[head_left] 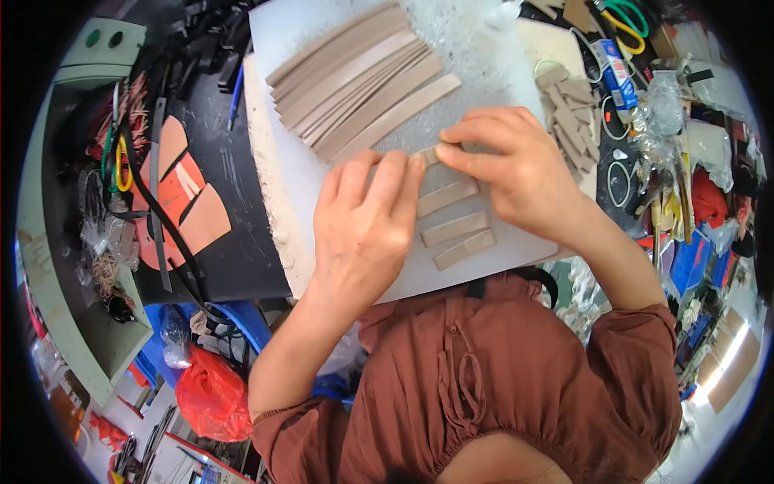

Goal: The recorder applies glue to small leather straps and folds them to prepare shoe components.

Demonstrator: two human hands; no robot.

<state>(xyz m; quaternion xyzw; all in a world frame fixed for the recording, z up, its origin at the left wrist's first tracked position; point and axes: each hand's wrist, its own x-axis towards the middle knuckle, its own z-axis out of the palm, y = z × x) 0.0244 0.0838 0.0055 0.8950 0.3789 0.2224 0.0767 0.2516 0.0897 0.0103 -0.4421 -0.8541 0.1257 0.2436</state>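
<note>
A: Where is the piece in hand?
B: The short taupe strip of leather-like material (430, 156) is between the two hands, over the white, smooth-faced board (492, 52). The right hand (516, 161) pinches its end between thumb and forefinger. The left hand (363, 214) has curled fingers at the other end; I can't tell whether they grip.
A: How far along?
B: Partway, I'd judge. Three short taupe strips (455, 229) lie just below the hands, and a heap of small taupe pieces (571, 121) at the right looks finished. The fanned row of long taupe strips (347, 77) seems left to do.
A: Room to move?
B: Most is at the board's upper right, between fan and heap. The near edge is tight against the lowest short strips. Leftward, the black worktop (234, 258) holds curved orange-pink pieces (205, 218).
</note>
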